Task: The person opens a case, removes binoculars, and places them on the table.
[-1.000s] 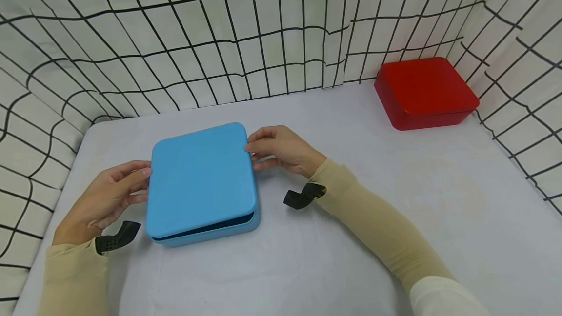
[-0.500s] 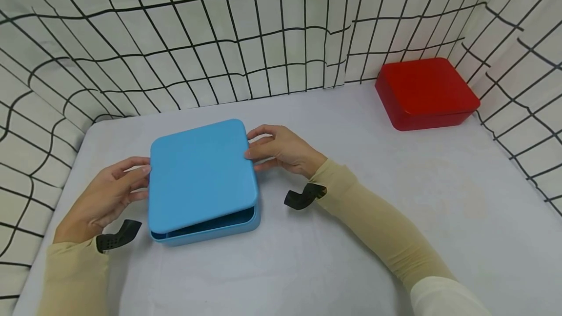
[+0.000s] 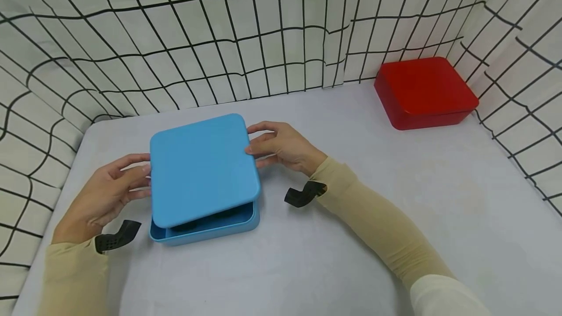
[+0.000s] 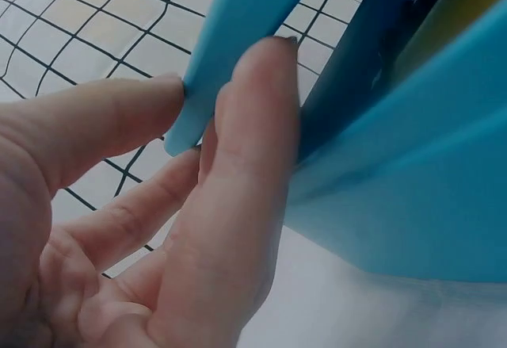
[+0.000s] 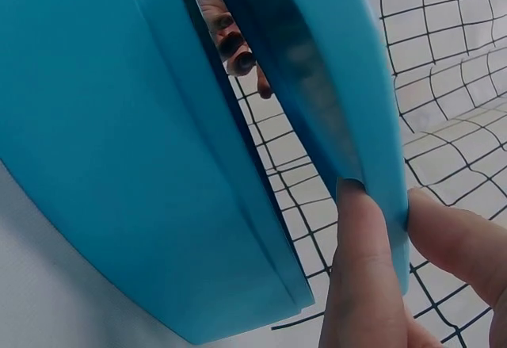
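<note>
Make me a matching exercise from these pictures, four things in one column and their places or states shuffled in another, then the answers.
1. Blue lid
2. Red box
3. Right hand
4. Blue box

A. At the far right of the table
B. Underneath the lid, partly uncovered
C. Held up by its two sides
D. Pinching the lid's right edge

Pairs: 1-C, 2-A, 3-D, 4-B

No text, label, brand, number or sign readable in head view or either wrist view

Booth-like, with checked cloth walls (image 3: 272, 45)
</note>
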`<state>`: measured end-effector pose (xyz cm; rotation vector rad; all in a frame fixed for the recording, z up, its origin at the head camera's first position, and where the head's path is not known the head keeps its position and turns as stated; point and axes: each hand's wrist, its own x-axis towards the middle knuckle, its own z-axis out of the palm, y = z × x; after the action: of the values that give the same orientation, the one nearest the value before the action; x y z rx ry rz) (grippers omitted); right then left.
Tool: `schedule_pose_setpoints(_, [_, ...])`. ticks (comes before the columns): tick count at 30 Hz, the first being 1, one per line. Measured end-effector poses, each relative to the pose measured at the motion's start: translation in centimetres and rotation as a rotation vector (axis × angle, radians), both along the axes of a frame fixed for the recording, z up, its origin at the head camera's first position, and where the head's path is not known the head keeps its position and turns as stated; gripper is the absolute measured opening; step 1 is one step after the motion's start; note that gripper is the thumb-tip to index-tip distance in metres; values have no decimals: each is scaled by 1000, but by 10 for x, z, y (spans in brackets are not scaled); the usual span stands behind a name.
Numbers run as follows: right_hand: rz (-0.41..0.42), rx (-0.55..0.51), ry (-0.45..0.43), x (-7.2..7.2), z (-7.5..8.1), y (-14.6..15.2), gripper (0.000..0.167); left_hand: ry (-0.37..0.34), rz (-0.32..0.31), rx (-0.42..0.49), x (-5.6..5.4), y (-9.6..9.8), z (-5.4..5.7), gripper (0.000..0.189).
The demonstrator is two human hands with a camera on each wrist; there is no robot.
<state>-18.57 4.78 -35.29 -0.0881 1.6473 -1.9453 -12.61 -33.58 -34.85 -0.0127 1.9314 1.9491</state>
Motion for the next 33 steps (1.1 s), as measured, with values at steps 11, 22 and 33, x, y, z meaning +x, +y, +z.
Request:
schedule_pose_setpoints(11, [-8,-17,7,-1,1,2,51,24,6,-42,2,0,0,48])
schedule_pose_setpoints(22, [-19,-6,19,0,3,2,50,32,-14,-7,3,-1,4,56])
schedule_pose_setpoints(33, [-9,13,48,0,6,0,50,40,7,6,4,0,11,51])
